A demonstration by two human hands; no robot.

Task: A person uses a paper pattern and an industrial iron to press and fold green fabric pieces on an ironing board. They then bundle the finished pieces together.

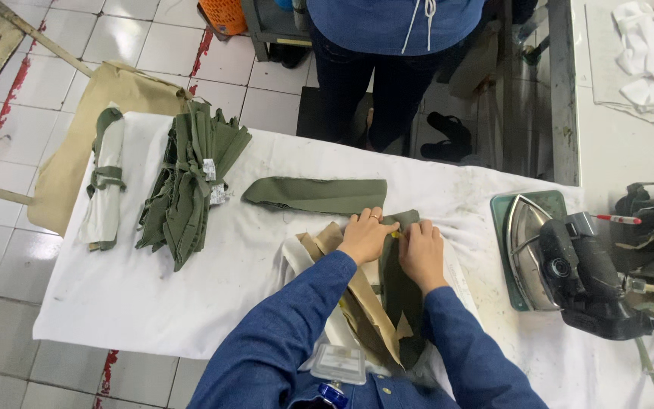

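White cloth covers the counter [153, 303], tiled floor [153, 53] around it. Left hand [366, 236] and right hand [421, 250] press flat, fingers together, on a green strip [401, 295] over tan paper [365, 303] near the front edge. Green bundle [187, 185] left, iron [546, 254] right, bare cloth front-left.

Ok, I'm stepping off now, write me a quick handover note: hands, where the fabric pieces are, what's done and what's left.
Left hand: flat, pressing the green strip onto the tan pattern.
Right hand: pressing the same strip beside the left; neither hand holds a tool.
Iron: parked on its green mat, to the right, untouched.
Done, by the look of it: one flat green piece lies just beyond the hands.
Left: a tied bundle of green pieces and a white roll sit at the table's left side.
A person stands across the table.
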